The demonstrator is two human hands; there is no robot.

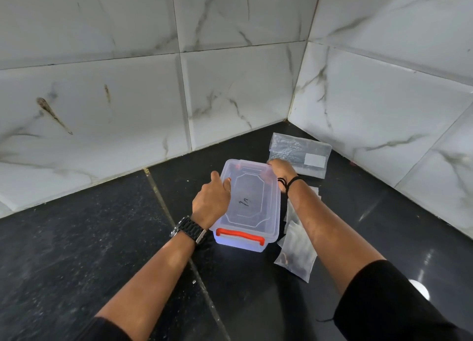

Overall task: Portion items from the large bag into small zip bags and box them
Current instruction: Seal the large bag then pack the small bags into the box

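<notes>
A clear plastic box (pixel 256 207) with its lid on and an orange latch (pixel 240 235) at the near end stands on the dark counter. My left hand (pixel 212 199) grips the lid's left edge, thumb on top. My right hand (pixel 280 169) holds the box's far right corner, fingers curled over the far end. The large clear bag (pixel 302 151) with a white label lies behind the box, near the wall corner. Several small zip bags (pixel 297 253) with dark contents lie to the right of the box, partly under my right forearm.
Marble-patterned wall tiles (pixel 128 97) close off the back and right, meeting in a corner behind the large bag. The black stone counter (pixel 89 251) stretches left and toward me, with a grout seam running diagonally under my left arm.
</notes>
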